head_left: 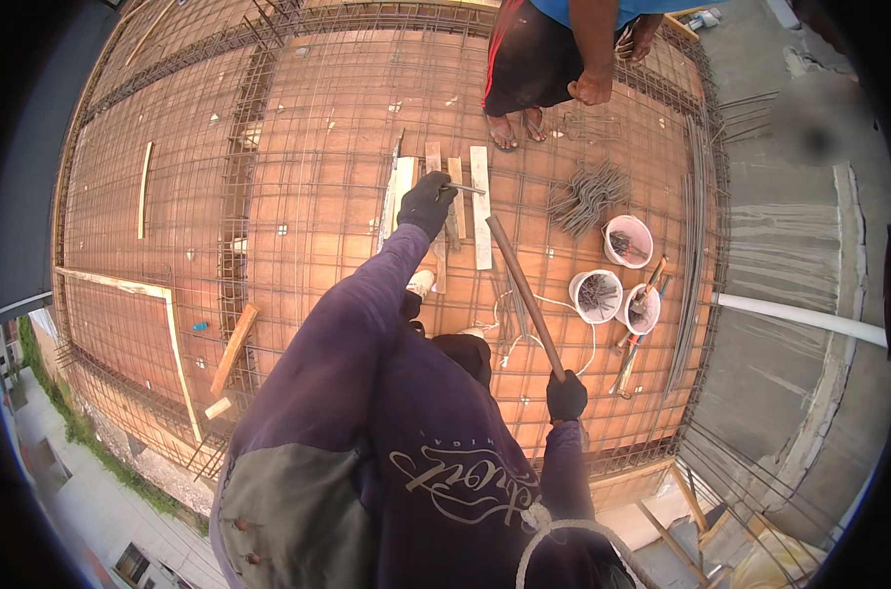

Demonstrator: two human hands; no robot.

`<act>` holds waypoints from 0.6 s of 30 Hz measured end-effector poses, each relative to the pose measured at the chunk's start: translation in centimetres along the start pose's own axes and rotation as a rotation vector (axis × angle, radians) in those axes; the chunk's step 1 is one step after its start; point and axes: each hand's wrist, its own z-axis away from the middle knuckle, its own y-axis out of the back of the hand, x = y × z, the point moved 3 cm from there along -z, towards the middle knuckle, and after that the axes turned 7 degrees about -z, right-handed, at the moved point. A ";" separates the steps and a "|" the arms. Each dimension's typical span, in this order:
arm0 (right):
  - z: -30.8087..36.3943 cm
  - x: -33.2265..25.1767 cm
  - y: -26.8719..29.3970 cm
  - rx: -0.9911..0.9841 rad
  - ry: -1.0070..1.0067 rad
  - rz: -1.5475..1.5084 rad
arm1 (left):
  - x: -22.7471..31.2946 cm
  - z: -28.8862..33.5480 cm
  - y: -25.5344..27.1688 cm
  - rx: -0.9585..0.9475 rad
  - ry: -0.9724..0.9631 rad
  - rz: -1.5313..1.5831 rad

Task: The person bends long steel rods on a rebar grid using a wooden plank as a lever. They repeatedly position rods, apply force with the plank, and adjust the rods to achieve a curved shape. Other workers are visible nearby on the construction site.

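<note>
Rod (529,295) near bucket (599,318) of metal pieces (597,293)

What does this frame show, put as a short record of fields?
Left hand: gloved, holding a thin metal rod
Right hand: gloved, gripping a long brown bar
Below left hand: pale planks
Right side: three pale buckets, bundle of bent bars
Surface: steel mesh over reddish-brown panels
Other person: standing farther ahead

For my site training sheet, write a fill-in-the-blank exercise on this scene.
1. The right hand grips a long pole coloured ____.
2. The left hand is gloved in ____.
3. The pale buckets number ____.
4. The co-worker's shirt is coloured ____.
Missing words: brown; black; three; blue.
</note>
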 end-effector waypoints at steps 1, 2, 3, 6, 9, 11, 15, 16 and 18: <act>1.4 1.4 1.6 0.006 -0.037 0.013 | -0.1 -0.4 0.1 0.007 -0.008 -0.021; 2.6 2.5 2.8 -0.006 -0.047 -0.024 | -0.3 -0.7 0.3 0.020 -0.014 -0.036; 4.2 3.6 3.7 -0.032 -0.096 -0.048 | -0.4 -0.8 0.1 0.016 -0.014 -0.028; 6.8 4.2 4.7 -0.068 -0.195 -0.173 | -0.8 -1.0 -0.2 0.048 -0.069 0.010; 7.3 2.8 4.7 -0.140 -0.242 -0.174 | -1.5 -0.6 -0.6 0.070 -0.105 0.022; 6.4 0.9 4.5 -0.127 -0.191 -0.185 | -1.9 -0.8 -0.4 0.077 -0.149 0.014; 4.2 -2.3 4.6 -0.147 -0.079 -0.141 | -2.9 -0.8 0.6 -0.028 -0.147 0.006; 3.6 -3.0 4.7 -0.157 -0.058 -0.134 | -3.0 -0.7 1.0 -0.013 -0.178 0.003; 2.4 -4.2 4.7 -0.166 0.007 -0.117 | -3.4 -0.4 1.7 -0.024 -0.201 -0.015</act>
